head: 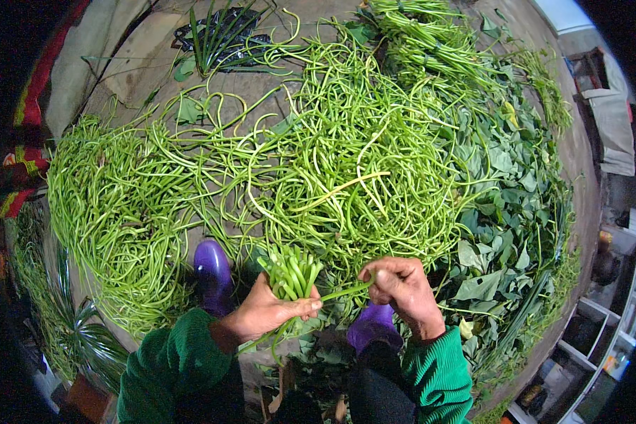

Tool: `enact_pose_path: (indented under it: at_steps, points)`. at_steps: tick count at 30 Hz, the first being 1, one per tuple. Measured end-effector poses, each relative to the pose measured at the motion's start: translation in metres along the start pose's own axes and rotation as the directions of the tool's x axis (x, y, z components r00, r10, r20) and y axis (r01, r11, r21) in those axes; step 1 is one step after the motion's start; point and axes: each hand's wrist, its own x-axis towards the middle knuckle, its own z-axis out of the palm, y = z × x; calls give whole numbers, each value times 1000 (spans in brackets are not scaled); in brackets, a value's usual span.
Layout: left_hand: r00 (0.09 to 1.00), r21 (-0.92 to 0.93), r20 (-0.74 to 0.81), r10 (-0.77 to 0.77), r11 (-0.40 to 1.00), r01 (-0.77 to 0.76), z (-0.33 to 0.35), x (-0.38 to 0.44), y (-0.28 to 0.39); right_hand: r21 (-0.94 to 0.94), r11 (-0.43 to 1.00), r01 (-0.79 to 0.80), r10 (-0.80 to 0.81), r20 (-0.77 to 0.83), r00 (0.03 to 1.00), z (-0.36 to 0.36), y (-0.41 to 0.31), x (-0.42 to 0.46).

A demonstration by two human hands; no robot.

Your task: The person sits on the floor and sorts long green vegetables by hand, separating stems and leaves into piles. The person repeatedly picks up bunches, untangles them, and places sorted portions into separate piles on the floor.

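Note:
My left hand [278, 310] is closed around a bundle of green stems [291, 273], their cut ends pointing up and away from me. Between the thumb and fingers of my right hand [400, 289] is the end of a single green stem [347, 290], which stretches across to the left hand's thumb. Just beyond both hands spreads a large tangled heap of loose green stems [360, 175]. A second heap of thinner stems [122, 212] lies to the left. The lower ends of the held bundle hang partly hidden under my left hand.
Tied stem bundles [429, 47] lie at the far right, above a bank of broad green leaves [503, 206]. Purple boots [213, 270] stand on the floor near the heaps. A black plastic bag [233, 32] lies at the back; shelving [588, 339] lines the right side.

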Motion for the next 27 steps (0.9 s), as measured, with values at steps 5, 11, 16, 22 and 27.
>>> enact_pose_path:
  at_steps: [5,11,16,22,27]
  points:
    - [981,-9,187,-55,998,58,-2,-7,7,-116,992,-52,77,225,971,2,-16,-4]
    - [917,-39,361,-169,980,196,6,-3,7,-151,969,-197,243,418,875,23,-17,-2]
    - [925,-27,339,-170,981,190,4,-6,2,-25,975,-223,208,471,857,22,-12,-2]
    - [911,142,352,-214,975,174,-2,-3,-2,-230,958,170,-70,389,919,24,-13,-3]
    - [920,188,361,-156,978,92,-1,-3,1,-288,923,256,-197,219,956,38,-15,-8]
